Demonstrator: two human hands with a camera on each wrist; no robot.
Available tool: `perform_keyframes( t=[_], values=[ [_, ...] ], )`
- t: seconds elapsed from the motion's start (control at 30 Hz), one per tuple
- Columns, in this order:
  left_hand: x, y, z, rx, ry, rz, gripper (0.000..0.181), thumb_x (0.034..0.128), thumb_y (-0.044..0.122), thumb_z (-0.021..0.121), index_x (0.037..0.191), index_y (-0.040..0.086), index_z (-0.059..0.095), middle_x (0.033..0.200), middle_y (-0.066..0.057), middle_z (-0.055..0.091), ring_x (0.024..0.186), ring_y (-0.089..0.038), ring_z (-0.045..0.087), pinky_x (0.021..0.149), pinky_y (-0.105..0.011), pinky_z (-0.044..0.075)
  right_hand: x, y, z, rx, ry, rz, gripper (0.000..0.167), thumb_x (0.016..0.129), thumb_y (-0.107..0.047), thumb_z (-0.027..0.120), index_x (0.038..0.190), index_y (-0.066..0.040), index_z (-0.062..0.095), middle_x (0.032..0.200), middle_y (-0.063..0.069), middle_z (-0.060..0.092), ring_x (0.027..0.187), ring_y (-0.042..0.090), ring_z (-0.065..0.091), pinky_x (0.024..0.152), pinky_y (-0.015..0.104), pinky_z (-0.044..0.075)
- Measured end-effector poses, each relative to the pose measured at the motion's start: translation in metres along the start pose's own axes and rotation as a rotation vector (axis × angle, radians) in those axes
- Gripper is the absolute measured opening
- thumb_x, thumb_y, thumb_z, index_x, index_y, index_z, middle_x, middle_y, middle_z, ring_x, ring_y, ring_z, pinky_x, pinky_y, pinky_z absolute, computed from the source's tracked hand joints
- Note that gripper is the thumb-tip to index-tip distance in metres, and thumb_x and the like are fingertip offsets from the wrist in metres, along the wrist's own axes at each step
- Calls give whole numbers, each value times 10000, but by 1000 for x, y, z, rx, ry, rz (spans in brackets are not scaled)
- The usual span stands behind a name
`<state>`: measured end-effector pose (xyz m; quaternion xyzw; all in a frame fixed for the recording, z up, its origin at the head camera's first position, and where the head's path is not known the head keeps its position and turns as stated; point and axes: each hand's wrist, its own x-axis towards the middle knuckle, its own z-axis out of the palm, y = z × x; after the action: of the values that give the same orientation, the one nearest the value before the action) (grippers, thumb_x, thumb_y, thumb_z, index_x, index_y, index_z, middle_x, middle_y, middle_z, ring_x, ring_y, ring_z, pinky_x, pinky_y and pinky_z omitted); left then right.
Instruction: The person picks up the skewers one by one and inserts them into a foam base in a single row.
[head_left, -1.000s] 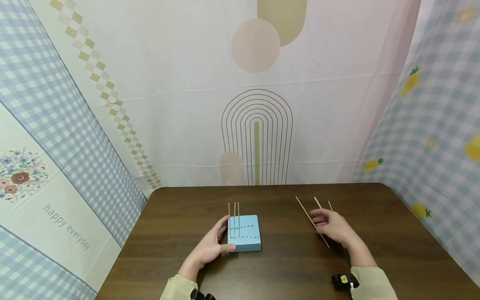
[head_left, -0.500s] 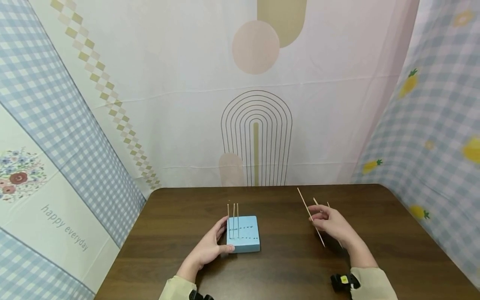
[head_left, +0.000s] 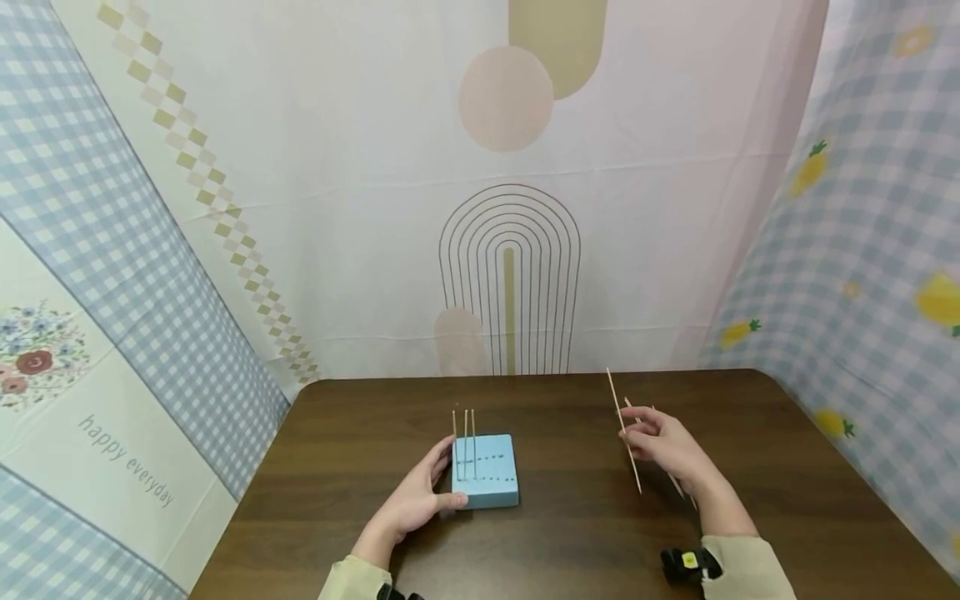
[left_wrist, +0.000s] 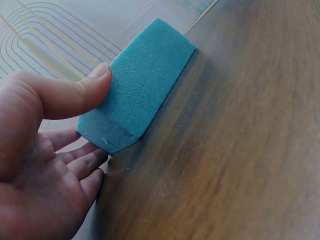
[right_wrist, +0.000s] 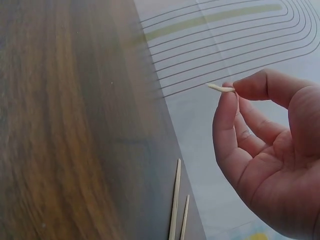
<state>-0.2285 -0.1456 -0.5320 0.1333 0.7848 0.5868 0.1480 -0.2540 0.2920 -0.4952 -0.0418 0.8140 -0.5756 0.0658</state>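
In the head view, a light blue foam block [head_left: 491, 498] sits on the table with rows of small dark holes in its top. Several thin bamboo skewers [head_left: 473, 433] stand upright near its left side. My left hand [head_left: 414, 502] holds the block at its left end; in the left wrist view the thumb [left_wrist: 75, 95] presses one face and the fingers lie by the end. Off to the right, my right hand [head_left: 670, 450] pinches another bamboo skewer [head_left: 613, 388] between thumb and fingertips, tilted and raised. In the right wrist view only a short end of that skewer [right_wrist: 216, 88] shows.
Loose bamboo skewers [right_wrist: 175, 200] lie on the table under and beside the right hand, partly hidden by it in the head view. The brown wooden table [head_left: 555, 533] ends at a patterned cloth backdrop [head_left: 360, 267]. Checked cloths hang at both sides.
The right hand has lifted its skewer off the table, and the skewer has turned steeper. The left hand and the block stay in place; the head view shifts slightly.
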Motion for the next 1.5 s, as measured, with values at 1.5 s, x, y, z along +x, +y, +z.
perform_keyframes(
  t=[1.5],
  values=[
    [0, 0, 0, -26, 20, 29, 1033, 878, 40, 873, 1702, 70, 250, 1718, -254, 279, 1585, -446, 252, 1217, -598, 287, 0, -71, 182, 438, 39, -378, 219, 1037, -76, 716, 1179, 35, 593, 1071, 272, 684, 952, 214, 745, 822, 438, 636]
  ],
)
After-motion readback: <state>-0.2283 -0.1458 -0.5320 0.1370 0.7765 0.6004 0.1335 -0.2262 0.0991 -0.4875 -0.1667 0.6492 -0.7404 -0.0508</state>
